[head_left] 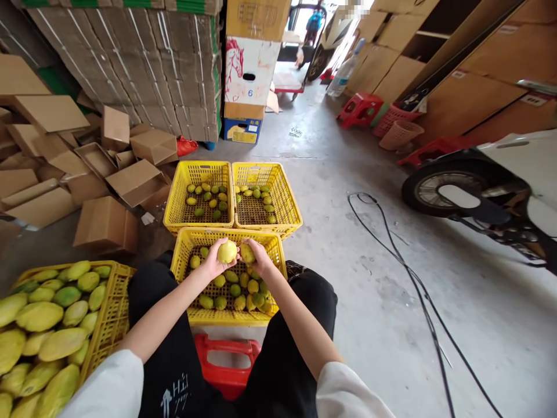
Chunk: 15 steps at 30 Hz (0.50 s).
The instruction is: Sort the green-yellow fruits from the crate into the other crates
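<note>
Over one yellow crate (pixel 230 317) | two hands (pixel 213 262) (pixel 260 258), each curled round one fruit (pixel 227 252) (pixel 248 253)

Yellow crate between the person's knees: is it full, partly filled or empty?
Partly filled. The crate holds scattered fruit lying below its rim, and patches of its latticed bottom show between them.

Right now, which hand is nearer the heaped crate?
Left. The left hand is ahead and to the right of the heaped crate; the right hand is farther right, beyond the left one.
</note>
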Each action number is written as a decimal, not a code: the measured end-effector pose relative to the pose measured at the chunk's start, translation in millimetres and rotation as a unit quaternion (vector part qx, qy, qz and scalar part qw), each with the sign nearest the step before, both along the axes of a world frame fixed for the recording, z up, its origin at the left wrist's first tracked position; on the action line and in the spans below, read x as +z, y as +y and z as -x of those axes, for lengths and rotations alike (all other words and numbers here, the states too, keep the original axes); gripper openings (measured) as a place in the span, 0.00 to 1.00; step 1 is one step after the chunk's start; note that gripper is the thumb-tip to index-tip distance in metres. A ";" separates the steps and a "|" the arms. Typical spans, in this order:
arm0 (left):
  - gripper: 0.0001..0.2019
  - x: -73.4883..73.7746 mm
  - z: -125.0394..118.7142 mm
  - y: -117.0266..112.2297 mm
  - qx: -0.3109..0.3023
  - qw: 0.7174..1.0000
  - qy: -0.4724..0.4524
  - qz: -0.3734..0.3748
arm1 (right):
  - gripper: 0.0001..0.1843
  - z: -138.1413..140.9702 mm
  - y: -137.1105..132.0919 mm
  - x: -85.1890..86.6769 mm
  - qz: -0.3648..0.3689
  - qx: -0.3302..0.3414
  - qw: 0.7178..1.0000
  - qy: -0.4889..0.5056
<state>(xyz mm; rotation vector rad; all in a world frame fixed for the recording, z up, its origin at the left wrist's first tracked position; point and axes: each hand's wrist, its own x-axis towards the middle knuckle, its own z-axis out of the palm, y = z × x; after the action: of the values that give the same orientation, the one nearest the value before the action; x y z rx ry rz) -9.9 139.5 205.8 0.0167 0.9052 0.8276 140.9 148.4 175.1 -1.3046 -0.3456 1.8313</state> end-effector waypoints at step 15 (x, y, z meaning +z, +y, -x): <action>0.13 -4.7 34.7 -82.0 0.101 0.993 0.067 -0.006 | 0.08 -8.9 -59.9 6.8 0.064 -0.074 0.983 0.157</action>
<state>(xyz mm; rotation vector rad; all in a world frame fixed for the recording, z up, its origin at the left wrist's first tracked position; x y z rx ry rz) -44.6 57.4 201.1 -0.0089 1.0399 1.0290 149.8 88.5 181.9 -1.0691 0.0383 1.9185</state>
